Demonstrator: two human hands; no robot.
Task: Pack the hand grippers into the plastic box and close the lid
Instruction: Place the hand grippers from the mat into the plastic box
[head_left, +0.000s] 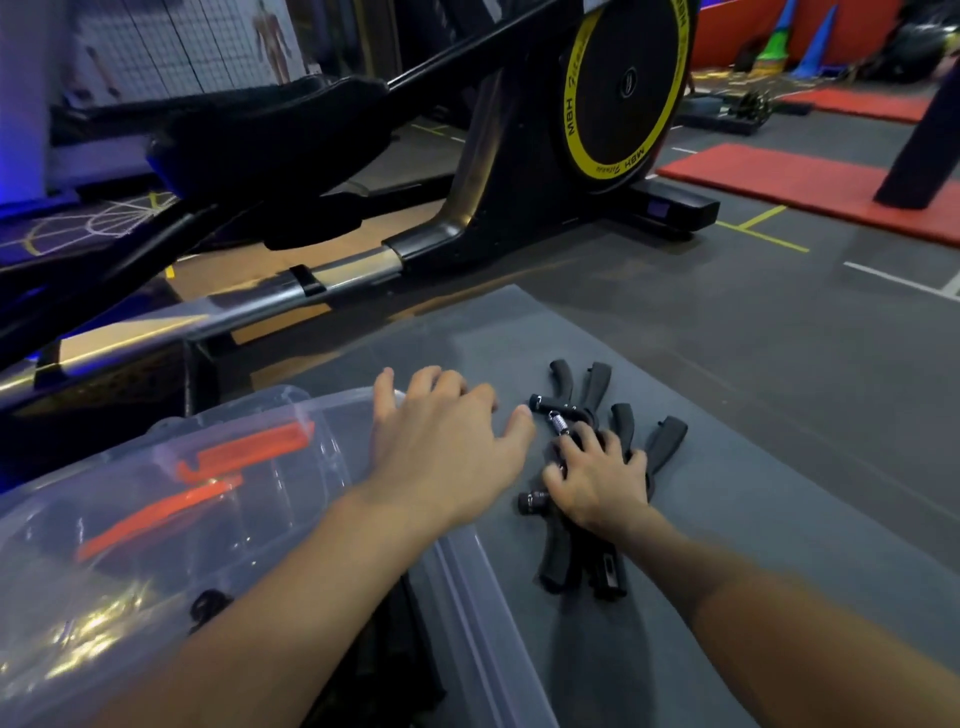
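Packing looks early: hand grippers (667, 439) lie piled under the right hand (597, 483)'s clamping fingers, the unclosed plastic box (467, 597) beside the left hand (447, 441)'s spread-apart fingers.

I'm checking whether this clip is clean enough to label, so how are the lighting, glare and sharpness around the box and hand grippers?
Head view, lighting: dim, with blue light at the left edge. Head view, glare: bright streaks on the clear plastic box obscure its inside. Head view, sharpness: the black hand grippers read clearly on the grey mat.
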